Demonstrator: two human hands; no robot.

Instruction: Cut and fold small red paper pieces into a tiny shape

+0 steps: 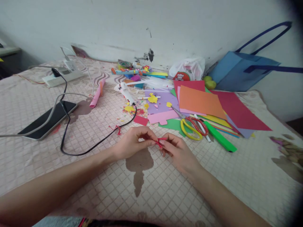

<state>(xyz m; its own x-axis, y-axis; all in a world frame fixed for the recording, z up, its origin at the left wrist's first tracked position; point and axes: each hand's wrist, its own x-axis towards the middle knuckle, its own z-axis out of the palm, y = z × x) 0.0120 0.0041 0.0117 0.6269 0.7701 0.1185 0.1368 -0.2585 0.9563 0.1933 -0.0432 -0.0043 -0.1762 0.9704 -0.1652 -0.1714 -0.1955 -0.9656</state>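
- Nearest, two bare hands meet above a diamond-patterned cloth (106, 189), fingertips almost together.
- Left hand (132, 144): thumb and fingers pinched on one end of a small red piece (158, 143).
- Right hand (178, 152): fingers curled, gripping the same piece from its other side; its exact shape is mostly hidden.
- Just beyond: a red scrap (118, 129) by the black cord (94, 145); to the right, scissors (182, 116) with yellow and red handles, near a green tool (221, 138).
- Off left, a dark-screened device (48, 121) lies flat, a grey cable across it.
- Farther: white glue gun (127, 94), tipped on its side; yellow cut-out (152, 99) over a purple sheet (163, 105); orange sheet (201, 101) atop others.
- Farthest, near the wall: white plastic bag (189, 66), then a blue bag (234, 71).
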